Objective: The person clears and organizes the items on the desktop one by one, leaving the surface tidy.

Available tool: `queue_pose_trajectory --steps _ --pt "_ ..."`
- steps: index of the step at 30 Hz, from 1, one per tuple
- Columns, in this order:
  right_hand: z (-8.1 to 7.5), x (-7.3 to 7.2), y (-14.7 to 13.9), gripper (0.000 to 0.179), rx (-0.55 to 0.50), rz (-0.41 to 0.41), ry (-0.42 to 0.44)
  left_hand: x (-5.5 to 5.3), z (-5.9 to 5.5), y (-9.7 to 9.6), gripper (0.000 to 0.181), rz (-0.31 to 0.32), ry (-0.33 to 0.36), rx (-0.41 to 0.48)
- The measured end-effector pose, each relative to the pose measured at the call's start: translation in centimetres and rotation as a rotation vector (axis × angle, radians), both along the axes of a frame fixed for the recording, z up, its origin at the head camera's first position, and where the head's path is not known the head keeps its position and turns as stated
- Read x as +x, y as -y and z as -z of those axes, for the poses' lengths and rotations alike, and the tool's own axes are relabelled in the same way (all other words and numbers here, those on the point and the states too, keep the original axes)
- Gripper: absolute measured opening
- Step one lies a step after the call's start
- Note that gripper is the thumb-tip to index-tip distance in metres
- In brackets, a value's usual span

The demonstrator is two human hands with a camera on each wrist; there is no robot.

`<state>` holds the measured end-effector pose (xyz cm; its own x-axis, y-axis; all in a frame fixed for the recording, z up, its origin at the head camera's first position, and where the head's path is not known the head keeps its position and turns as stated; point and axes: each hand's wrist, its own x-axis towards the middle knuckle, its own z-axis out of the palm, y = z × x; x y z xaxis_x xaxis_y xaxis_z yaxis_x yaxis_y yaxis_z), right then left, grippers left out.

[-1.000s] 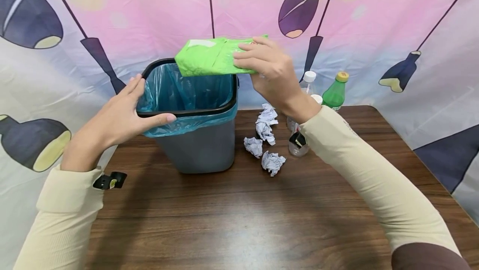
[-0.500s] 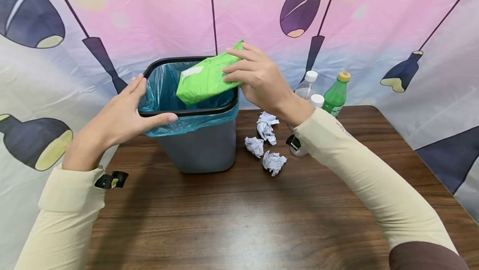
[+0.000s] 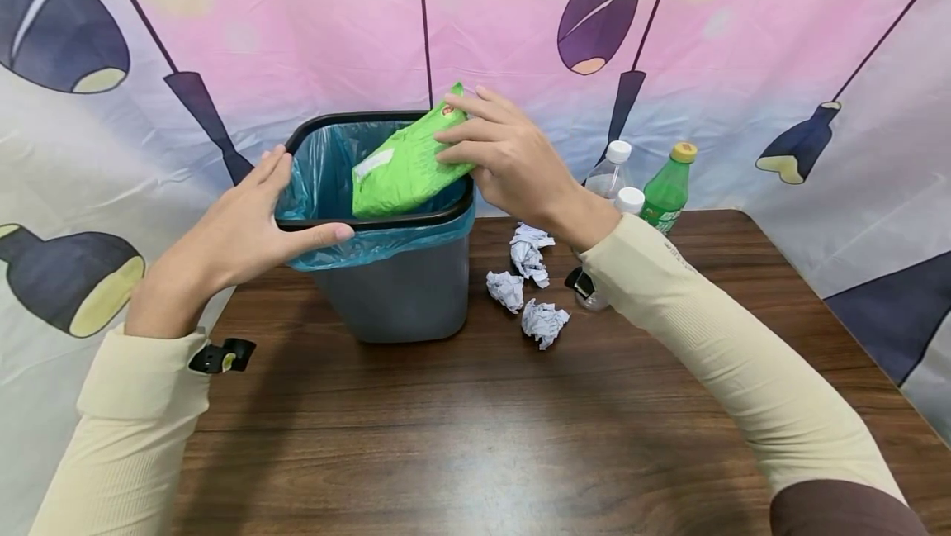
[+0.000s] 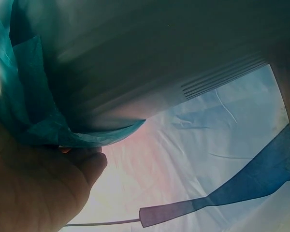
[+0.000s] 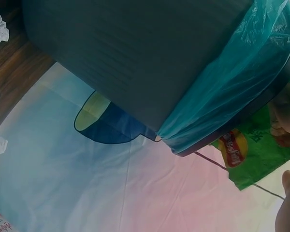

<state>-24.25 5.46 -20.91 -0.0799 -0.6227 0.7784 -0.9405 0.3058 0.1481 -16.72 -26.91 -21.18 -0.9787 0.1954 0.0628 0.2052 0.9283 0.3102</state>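
Observation:
A grey trash bin (image 3: pixel 401 292) with a black rim and a blue plastic liner (image 3: pixel 319 189) stands on the table. My left hand (image 3: pixel 223 230) rests on its near left corner, thumb straight along the front rim, fingers along the left side. In the left wrist view the palm lies against the folded liner (image 4: pixel 29 96). A green chip bag (image 3: pixel 404 168), red and yellow logo showing in the right wrist view, tilts into the bin opening with its lower end inside. My right hand (image 3: pixel 513 152) holds its upper end from the right; the thumb is hidden in the head view.
Several crumpled paper pieces (image 3: pixel 544 323) lie right of the bin. Behind the right forearm stand clear bottles with white caps (image 3: pixel 630 201) and a green bottle with a yellow cap (image 3: pixel 664 189). A printed curtain (image 3: pixel 312 24) hangs behind the brown wooden table (image 3: pixel 475 437).
The right hand has lowered slightly leftward. The chip bag has gone from level above the rim to tilted with its lower end inside the bin. The left hand has stayed on the rim.

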Motion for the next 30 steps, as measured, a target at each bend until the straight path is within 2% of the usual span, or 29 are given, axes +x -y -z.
queue_pose_trajectory --steps 13,30 --pt "0.09 0.08 0.35 0.030 0.029 0.037 0.048 0.00 -0.02 -0.05 0.117 0.004 -0.013 0.003" --pt "0.14 0.47 0.49 0.030 -0.018 0.032 0.079 0.05 -0.08 -0.01 0.118 0.010 -0.020 -0.001"
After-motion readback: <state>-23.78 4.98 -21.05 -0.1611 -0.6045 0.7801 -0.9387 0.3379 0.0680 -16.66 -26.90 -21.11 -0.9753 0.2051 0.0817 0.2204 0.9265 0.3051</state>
